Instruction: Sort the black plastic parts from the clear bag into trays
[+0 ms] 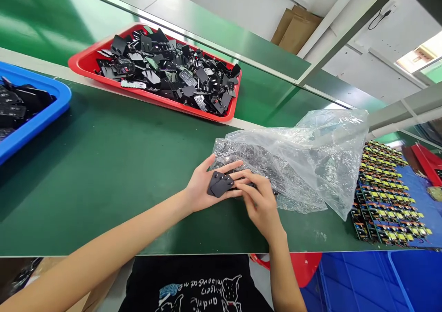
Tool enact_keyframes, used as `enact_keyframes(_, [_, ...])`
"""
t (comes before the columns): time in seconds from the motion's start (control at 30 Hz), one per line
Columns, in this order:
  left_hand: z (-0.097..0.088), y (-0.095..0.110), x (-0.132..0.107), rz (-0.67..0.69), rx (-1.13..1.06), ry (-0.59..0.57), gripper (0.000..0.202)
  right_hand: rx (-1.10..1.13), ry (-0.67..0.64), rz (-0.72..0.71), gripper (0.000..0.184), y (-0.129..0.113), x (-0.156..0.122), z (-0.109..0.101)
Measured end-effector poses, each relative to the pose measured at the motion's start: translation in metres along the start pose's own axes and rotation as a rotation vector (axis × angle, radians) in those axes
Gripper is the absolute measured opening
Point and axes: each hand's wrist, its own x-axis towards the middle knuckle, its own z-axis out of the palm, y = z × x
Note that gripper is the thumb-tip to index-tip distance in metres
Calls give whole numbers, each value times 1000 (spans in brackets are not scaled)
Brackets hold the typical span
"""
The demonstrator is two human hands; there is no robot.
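My left hand (pixel 200 190) is turned palm up above the green table, its fingers stretched to the right. Flat black plastic pieces (pixel 220 184), apparently two overlapping, lie on that palm and carry small pegs or holes along one edge. My right hand (pixel 260 201) meets the left fingertips from the right, its fingers bent together; whatever they may pinch is too small to tell. Just behind both hands spreads a clear plastic bag (pixel 307 160) with dark pieces showing through it.
A red tray (pixel 155 99) heaped with small black parts stands at the back. At the left edge is a blue tray (pixel 51 112) of black parts. Rows of circuit boards (pixel 390 197) with yellow components occupy the right end. A metal post (pixel 345 31) slants across the upper right.
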Motion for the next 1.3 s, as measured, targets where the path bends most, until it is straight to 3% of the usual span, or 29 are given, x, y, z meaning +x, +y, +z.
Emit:
enact_keyframes(0.1, [4, 1, -2, 19, -29, -22, 67, -88, 129, 213, 17, 9, -25, -19])
enact_keyframes(0.17, [5, 2, -3, 24, -42, -53, 67, -206, 120, 421, 14, 16, -43, -27])
enact_keyframes(0.23, [5, 2, -5, 23, -49, -104, 68, -323, 50, 559, 29, 23, -58, -28])
enact_keyframes(0.3, [4, 3, -5, 15, -53, -157, 70, -371, 14, 607, 44, 28, -68, -23])
enact_keyframes(0.47, [4, 6, -5, 8, -63, -167, 72, -216, 69, 596, 24, 31, -68, -11])
enact_keyframes(0.67, [2, 5, -1, 34, -46, -94, 70, -44, 95, 534, 16, 15, -50, -21])
enact_keyframes(0.83, [-1, 3, 2, -13, -6, -82, 70, 67, 138, 367, 10, -9, -23, -23])
enact_keyframes(1.0, [-6, 1, 5, -138, 79, -98, 69, 16, 96, 205, 11, -12, 4, -9])
enact_keyframes(1.13, [-9, -1, 5, -192, 59, -156, 72, 14, 68, 219, 16, -7, 9, -6])
enact_keyframes(1.3, [-3, -2, 4, -115, 47, -103, 70, -49, 241, 315, 16, 6, -12, -15])
